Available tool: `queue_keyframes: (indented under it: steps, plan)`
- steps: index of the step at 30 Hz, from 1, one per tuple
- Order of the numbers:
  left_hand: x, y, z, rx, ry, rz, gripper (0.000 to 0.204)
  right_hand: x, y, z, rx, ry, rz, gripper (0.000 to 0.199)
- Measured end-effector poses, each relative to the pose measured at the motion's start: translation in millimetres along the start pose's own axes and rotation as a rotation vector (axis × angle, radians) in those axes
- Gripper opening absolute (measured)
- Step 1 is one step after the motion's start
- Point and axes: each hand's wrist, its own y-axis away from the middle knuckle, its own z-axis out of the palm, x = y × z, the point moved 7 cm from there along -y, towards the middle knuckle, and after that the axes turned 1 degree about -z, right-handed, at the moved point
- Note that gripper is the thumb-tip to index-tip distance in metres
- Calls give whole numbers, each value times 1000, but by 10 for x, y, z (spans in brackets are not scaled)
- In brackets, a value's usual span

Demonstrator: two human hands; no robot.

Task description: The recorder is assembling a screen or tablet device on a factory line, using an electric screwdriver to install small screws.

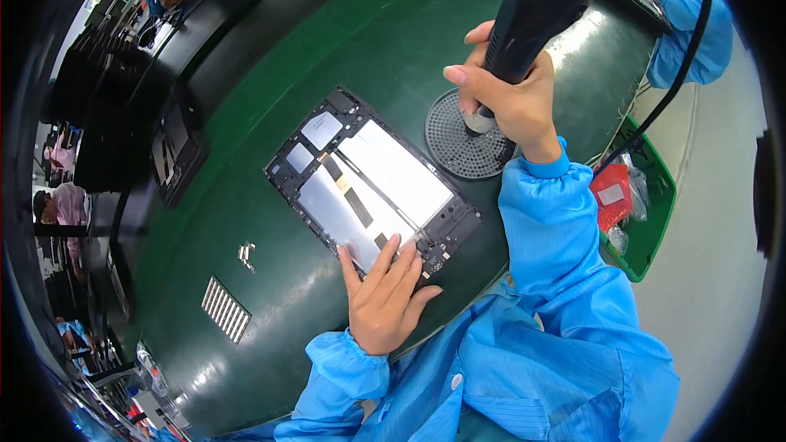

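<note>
Left fingers (383, 262): spread, touching tablet chassis (385, 188) at lower-right end
Right fingers (479, 84): wrapped around black driver (524, 33) above perforated disc (458, 160)
Tablet chassis: left of black driver; lengthwise upper-left to lower-right; nearer left fingers

Right hand (517, 106): grips a black screwdriver (530, 24), tip down at the perforated tray (457, 146).
Left hand (383, 304): fingers spread on the near end of the opened tablet (397, 172).
Tablet: flat on the green table (286, 303), silvery panels up, beside the tray.
Ribbed plate (226, 309): left of the tablet, near metal parts (246, 257).
Green bin (657, 221): at right, holding a red bag (614, 199).
</note>
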Motion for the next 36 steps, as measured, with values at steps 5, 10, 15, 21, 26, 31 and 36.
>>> queue_keyframes:
  steps: [5, 10, 15, 21, 26, 31, 36]
  plan:
    - [-113, 2, -252, 218, 85, 50, 23, 72, -12, 21, -21, 42, 5, 34]
    - [-310, 39, -406, 293, 135, -85, 19, 72, -9, 25, -8, 29, 26, 33]
    - [-504, 134, -513, 354, 164, -223, 12, 96, 2, 78, -26, 9, 23, 34]
    - [-831, 243, -709, 329, 112, -429, 17, -42, 41, 117, 9, 155, 28, 34]
    - [-1300, 317, -572, 453, 710, -725, 16, -409, 60, 489, -53, -58, -141, 38]
    - [-1434, 72, -511, 382, 807, -750, 14, -411, 148, 1165, -265, -188, -76, 38]
    - [-1595, -31, -495, 470, 657, -614, 14, -400, 258, 1702, -387, -209, -43, 34]
